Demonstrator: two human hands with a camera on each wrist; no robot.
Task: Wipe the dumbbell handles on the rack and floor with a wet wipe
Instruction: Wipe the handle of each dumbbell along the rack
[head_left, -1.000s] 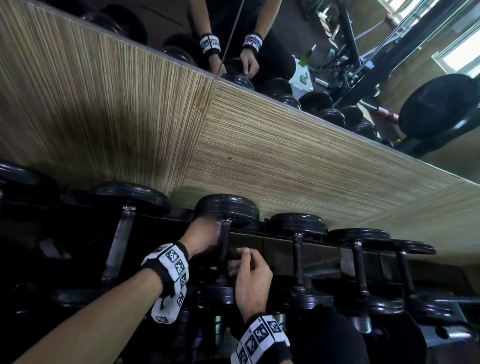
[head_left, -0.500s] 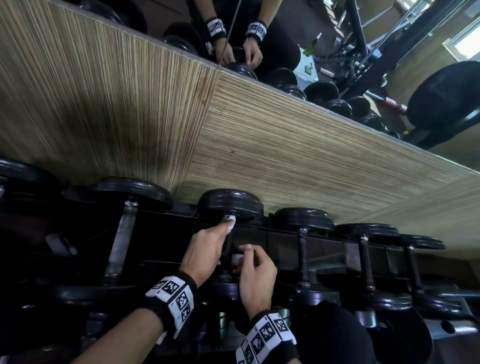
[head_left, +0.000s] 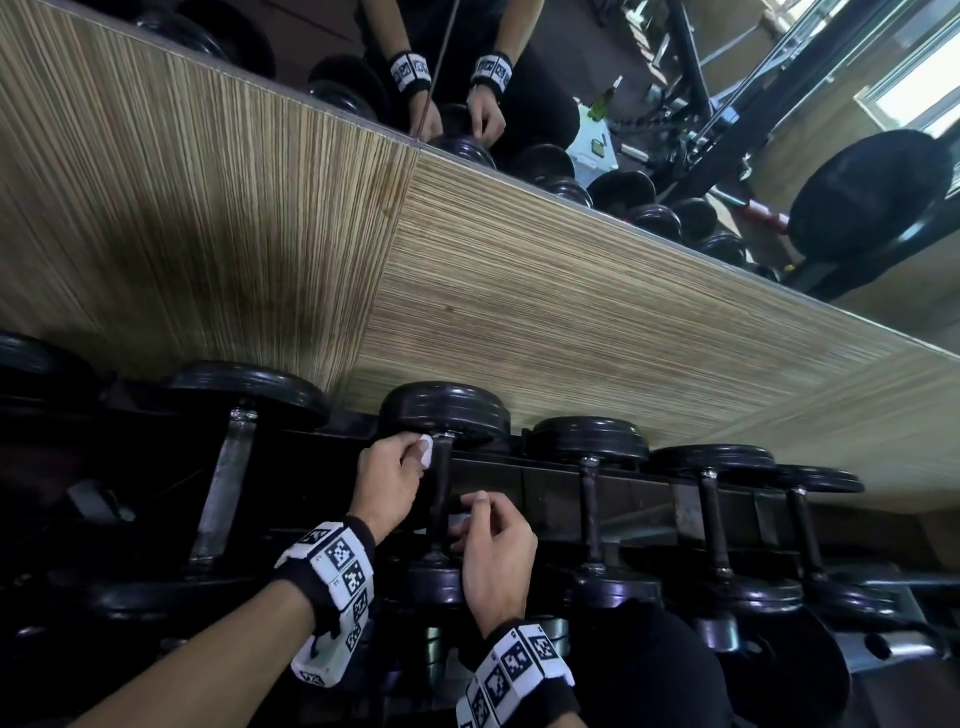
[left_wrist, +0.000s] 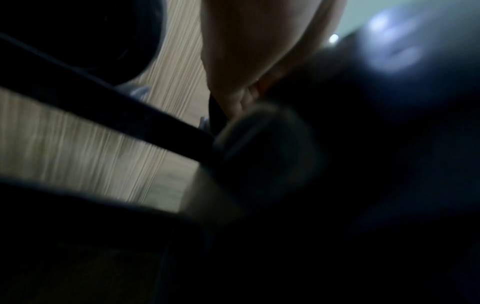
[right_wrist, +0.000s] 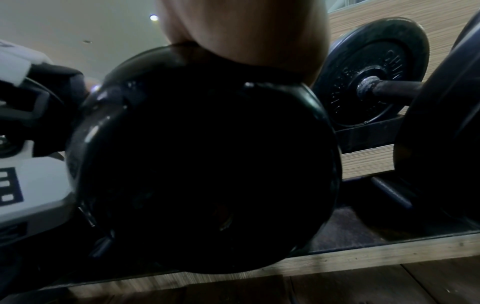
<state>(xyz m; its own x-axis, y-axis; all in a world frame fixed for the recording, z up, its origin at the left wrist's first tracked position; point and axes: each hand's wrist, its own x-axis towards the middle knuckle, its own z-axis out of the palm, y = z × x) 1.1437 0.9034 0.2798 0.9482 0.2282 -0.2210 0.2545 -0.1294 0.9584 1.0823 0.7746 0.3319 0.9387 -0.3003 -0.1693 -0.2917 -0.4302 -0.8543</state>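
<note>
Since a second ago the left hand (head_left: 387, 480), pinching the wet wipe (head_left: 425, 450), has slid up the dumbbell handle (head_left: 440, 499) to its far end, while the right hand (head_left: 493, 551), fingers curled, pinches a second scrap low down, so this handle appears nearly wiped.

The head camera looks steeply down from above the dumbbell rack (head_left: 649, 499) toward the wood-grain wall (head_left: 519, 312), taking in both forearms. The left wrist camera sits very close under the left hand (left_wrist: 246, 51), blurred and dark. The right wrist camera faces the near plate (right_wrist: 202, 174) of the same dumbbell, almost touching it.
</note>
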